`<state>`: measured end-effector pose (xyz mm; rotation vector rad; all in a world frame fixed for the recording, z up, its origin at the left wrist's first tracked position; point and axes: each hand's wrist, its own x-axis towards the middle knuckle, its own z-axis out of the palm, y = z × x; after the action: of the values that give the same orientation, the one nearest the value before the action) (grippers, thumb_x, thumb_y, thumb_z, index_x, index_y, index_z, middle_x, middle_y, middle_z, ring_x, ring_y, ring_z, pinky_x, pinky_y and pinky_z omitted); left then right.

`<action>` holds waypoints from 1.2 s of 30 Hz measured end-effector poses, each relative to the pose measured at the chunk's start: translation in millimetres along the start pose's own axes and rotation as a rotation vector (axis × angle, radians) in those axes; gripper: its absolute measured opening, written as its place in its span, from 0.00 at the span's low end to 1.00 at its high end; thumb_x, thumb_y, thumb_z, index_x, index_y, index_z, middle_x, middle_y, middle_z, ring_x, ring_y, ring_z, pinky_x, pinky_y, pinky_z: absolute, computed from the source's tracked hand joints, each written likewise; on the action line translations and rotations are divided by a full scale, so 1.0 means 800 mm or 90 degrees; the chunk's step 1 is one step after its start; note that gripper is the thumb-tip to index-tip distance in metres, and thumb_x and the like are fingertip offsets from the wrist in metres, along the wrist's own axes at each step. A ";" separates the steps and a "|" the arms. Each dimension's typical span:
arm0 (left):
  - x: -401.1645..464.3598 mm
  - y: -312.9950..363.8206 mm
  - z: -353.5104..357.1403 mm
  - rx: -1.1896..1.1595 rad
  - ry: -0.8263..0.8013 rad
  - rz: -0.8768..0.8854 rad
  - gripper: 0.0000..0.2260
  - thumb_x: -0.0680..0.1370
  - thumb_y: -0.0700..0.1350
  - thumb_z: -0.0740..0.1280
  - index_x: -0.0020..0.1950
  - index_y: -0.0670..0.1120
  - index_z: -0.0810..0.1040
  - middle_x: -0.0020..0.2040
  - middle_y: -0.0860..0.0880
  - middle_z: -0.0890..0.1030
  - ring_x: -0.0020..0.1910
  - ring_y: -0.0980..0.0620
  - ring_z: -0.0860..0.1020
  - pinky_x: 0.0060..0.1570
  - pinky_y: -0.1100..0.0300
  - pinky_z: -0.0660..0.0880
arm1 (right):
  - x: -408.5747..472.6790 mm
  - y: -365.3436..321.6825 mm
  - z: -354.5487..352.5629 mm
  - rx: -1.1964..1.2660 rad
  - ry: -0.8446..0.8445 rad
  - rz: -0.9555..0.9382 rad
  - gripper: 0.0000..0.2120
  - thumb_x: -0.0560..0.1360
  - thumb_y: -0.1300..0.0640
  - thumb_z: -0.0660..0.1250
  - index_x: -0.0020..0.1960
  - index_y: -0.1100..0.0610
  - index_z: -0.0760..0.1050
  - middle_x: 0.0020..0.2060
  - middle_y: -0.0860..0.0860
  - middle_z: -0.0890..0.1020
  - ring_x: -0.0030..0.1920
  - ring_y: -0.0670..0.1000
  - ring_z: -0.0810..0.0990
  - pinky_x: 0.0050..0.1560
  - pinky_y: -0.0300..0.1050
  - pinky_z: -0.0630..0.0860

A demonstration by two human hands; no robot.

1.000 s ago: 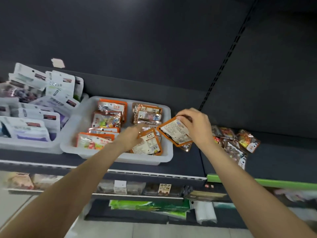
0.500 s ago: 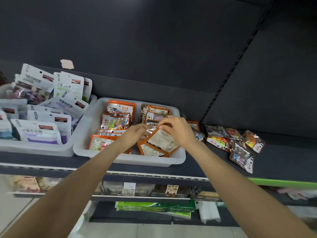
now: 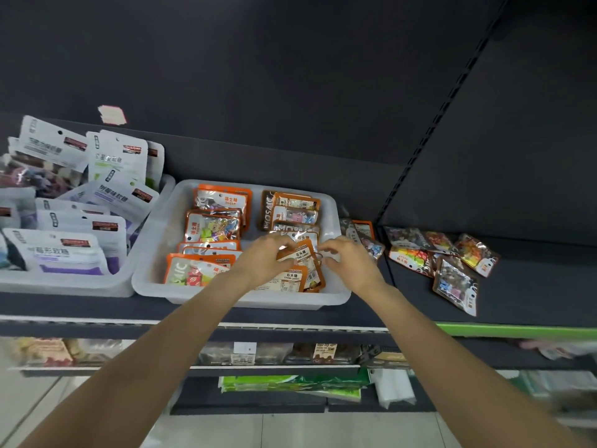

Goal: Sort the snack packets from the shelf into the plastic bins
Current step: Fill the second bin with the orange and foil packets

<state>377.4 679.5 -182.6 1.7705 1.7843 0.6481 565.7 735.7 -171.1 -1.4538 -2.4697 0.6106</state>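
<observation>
Both forearms come up from the bottom corners of the frame and meet at centre, over the front right part of the middle bin [image 3: 151, 279].

Step in hand, as I judge it: seating an orange-edged packet [image 3: 302, 255] in the front right stack of that bin, i.e. placement nearly done, release pending.

L hand [image 3: 263, 260] sits just left of centre, fingers curled over the packet's left edge, gripping it. R hand [image 3: 347, 261] is just right of it, fingers bent toward the packet's right edge near the bin's right wall. Cannot tell if R actually pinches it or only hovers at the edge. Hands are close together w/ the packet between them.

The packet lies tilted on top of another orange one [image 3: 290, 281] w/ its label side up, both inside the bin, near the front wall.

Next move, my guess: let go, flatten the stack, then R reaches to the loose packets [image 3: 452, 273] lying right of centre on the dark shelf [image 3: 533, 286], well apart from the bin. One more packet [image 3: 363, 234] rests just outside the bin's right wall. These are thin, crinkly foil, so a pinch at an edge should do; they may slide.

Further back in the bin: more orange rows. At left of frame a second bin [image 3: 64, 282] holds white pouches [image 3: 68, 250], standing and leaning.
</observation>
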 end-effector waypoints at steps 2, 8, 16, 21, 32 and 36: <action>0.004 0.015 0.006 0.047 0.005 0.030 0.16 0.77 0.46 0.67 0.65 0.50 0.73 0.65 0.50 0.73 0.63 0.50 0.72 0.62 0.54 0.72 | -0.012 0.018 -0.009 0.025 0.040 0.013 0.13 0.77 0.62 0.65 0.60 0.54 0.78 0.56 0.52 0.79 0.55 0.52 0.77 0.55 0.51 0.75; 0.037 0.080 0.047 0.052 0.027 0.104 0.15 0.79 0.46 0.64 0.65 0.51 0.73 0.68 0.48 0.70 0.64 0.49 0.71 0.64 0.54 0.70 | -0.047 0.099 -0.047 0.016 0.091 0.081 0.12 0.77 0.60 0.66 0.60 0.56 0.78 0.54 0.54 0.79 0.53 0.53 0.79 0.54 0.47 0.76; 0.115 0.153 0.143 0.034 -0.029 0.067 0.15 0.78 0.44 0.63 0.65 0.47 0.71 0.64 0.45 0.71 0.64 0.47 0.69 0.63 0.53 0.68 | -0.039 0.216 -0.079 -0.020 0.056 0.186 0.19 0.78 0.56 0.65 0.67 0.57 0.72 0.65 0.56 0.74 0.64 0.56 0.72 0.60 0.46 0.70; 0.152 0.146 0.194 0.042 0.003 -0.102 0.21 0.77 0.44 0.65 0.69 0.44 0.67 0.67 0.41 0.68 0.67 0.43 0.67 0.65 0.54 0.65 | -0.001 0.265 -0.077 -0.066 -0.009 0.167 0.21 0.78 0.55 0.64 0.70 0.56 0.68 0.67 0.57 0.70 0.67 0.58 0.68 0.63 0.51 0.70; 0.185 0.111 0.229 0.168 0.115 -0.312 0.29 0.76 0.49 0.68 0.74 0.45 0.60 0.72 0.43 0.63 0.71 0.43 0.61 0.68 0.47 0.64 | 0.073 0.346 -0.076 -0.172 -0.097 0.127 0.28 0.76 0.54 0.67 0.74 0.48 0.62 0.71 0.52 0.67 0.67 0.56 0.71 0.65 0.54 0.70; 0.184 0.122 0.228 0.266 0.169 -0.280 0.17 0.77 0.45 0.66 0.65 0.43 0.71 0.64 0.42 0.73 0.66 0.42 0.67 0.59 0.50 0.70 | 0.078 0.346 -0.077 -0.180 -0.037 0.108 0.16 0.80 0.52 0.62 0.66 0.51 0.72 0.60 0.53 0.78 0.59 0.54 0.76 0.53 0.48 0.76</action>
<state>573.7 822.3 -257.6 1.4967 2.5407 0.3535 775.1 923.3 -242.6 -1.7870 -2.5785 0.3447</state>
